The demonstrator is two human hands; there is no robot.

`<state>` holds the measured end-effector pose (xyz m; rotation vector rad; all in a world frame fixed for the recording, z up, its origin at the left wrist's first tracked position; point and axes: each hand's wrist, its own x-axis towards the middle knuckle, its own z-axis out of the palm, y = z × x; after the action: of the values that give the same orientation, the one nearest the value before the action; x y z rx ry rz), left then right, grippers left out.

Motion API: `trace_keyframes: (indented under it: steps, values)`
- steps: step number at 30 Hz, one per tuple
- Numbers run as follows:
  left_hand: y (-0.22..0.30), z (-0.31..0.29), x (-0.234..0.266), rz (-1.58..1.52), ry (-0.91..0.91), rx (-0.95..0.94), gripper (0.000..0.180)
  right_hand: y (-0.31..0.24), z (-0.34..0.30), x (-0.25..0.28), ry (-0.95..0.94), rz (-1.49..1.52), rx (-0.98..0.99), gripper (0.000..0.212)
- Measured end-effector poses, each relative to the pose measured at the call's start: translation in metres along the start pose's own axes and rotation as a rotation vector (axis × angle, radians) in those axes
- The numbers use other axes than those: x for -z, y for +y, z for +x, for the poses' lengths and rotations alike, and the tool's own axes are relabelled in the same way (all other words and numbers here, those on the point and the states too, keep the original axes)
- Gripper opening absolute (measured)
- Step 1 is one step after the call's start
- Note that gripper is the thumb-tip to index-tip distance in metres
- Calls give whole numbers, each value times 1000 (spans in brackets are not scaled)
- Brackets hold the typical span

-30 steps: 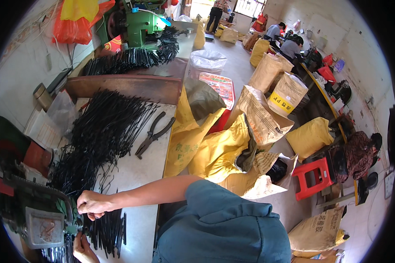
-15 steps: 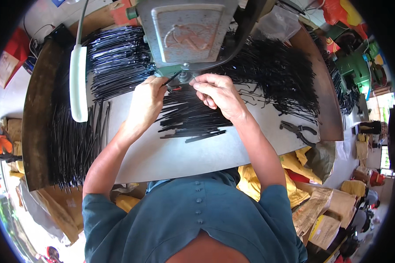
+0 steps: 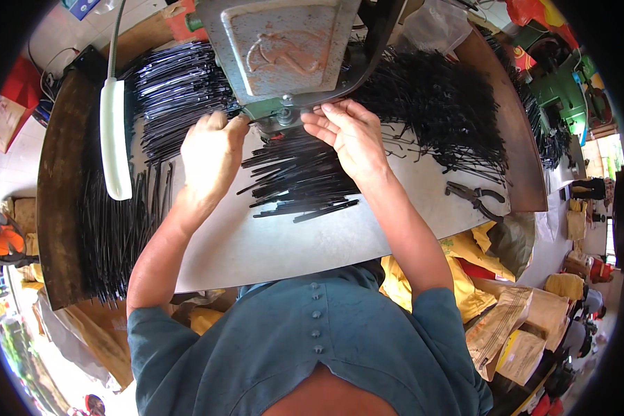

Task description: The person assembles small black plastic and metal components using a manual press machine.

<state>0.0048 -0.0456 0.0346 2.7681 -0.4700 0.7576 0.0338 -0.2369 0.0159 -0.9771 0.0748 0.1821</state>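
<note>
My left hand is closed on a thin black metal strip at the base of a grey press machine. My right hand pinches the same strip from the right, fingertips under the machine's green head. Just below both hands lies a loose pile of black strips on the grey metal worktop.
Big heaps of black strips lie at the left, back left and right. A white lever handle hangs at the left. Pliers rest at the right edge. Yellow and brown sacks stand on the floor to the right.
One second ago the view faced sideways across the bench and sacks; now it looks down at the press. Since half a second ago both hands have stayed at the machine's head.
</note>
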Motion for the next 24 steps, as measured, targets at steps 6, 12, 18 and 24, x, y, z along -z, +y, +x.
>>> trace_keyframes:
  steps: [6, 12, 18, 24]
  values:
    - [-1, -13, 6, -701, -271, 284, 11, 11, -1, -6, 106, 145, -39, 9]
    - [7, -8, 3, -696, -249, 292, 12, 11, -4, -2, 80, 107, -20, 6]
    - [13, -4, 4, -490, -269, 283, 38, 8, -4, -3, 86, 91, 3, 9]
    - [4, -11, -7, -709, -295, 406, 42, 12, -4, -6, 44, 78, 0, 13]
